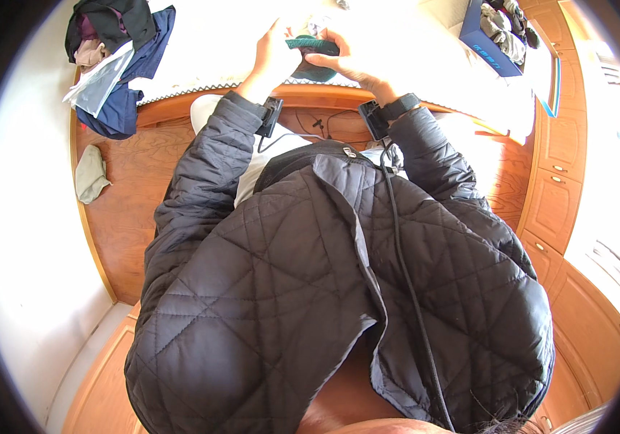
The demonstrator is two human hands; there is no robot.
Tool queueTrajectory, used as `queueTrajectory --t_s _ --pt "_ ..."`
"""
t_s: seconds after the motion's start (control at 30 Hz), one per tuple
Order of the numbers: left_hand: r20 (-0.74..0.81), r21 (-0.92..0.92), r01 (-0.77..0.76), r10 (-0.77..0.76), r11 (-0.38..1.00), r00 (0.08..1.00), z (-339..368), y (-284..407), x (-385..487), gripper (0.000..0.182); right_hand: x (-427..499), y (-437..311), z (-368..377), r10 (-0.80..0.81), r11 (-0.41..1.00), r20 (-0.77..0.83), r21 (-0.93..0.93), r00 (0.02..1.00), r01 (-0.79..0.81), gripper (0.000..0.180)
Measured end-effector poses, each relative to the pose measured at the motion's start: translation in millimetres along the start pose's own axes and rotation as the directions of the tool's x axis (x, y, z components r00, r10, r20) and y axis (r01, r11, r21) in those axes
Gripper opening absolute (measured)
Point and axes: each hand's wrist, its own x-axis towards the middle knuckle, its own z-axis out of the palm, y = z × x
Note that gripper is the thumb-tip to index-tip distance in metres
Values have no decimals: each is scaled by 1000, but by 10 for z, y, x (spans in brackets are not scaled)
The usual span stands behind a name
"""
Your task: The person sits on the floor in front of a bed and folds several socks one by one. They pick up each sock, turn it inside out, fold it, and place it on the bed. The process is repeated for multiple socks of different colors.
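Observation:
Both hands are near the top centre, over the front edge of a white-covered bed (pixel 217 49). Between them is a dark green knitted piece (pixel 318 68), probably a sock, with a ribbed brighter green edge at its top. My left hand (pixel 276 56) grips its left side. On the right side, my right hand (pixel 345 62) has thumb and fingers bent around the fabric. A small light-coloured cloth (pixel 318 24) shows just beyond the hands; glare hides its shape. Black devices are strapped to both wrists.
Folded dark clothes (pixel 120 59) and a clear plastic bag (pixel 101 81) hang over the bed's left corner. A blue box (pixel 483 51) bearing writing holds several rolled socks at upper right. Beige cloth (pixel 92 173) lies on the wooden floor. Wooden cabinets (pixel 554 179) line the right.

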Motion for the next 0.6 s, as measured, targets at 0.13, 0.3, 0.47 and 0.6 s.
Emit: queueTrajectory --t_s 0.13,0.3,0.47,0.6 --pt "-81 129 158 -148 979 986 95 35 -59 19 21 87 92 -79 997 -160 -17 984 77 50" --pt "87 -406 352 -348 843 934 22 62 -116 8 83 95 126 -78 986 -56 -151 995 69 40" --pt "-100 -212 288 -314 934 944 -14 219 -191 24 128 -117 352 -297 872 -158 -446 942 200 17" --pt "-211 37 227 -215 973 954 -3 372 -253 28 18 -250 356 -242 844 -96 -511 966 161 22"
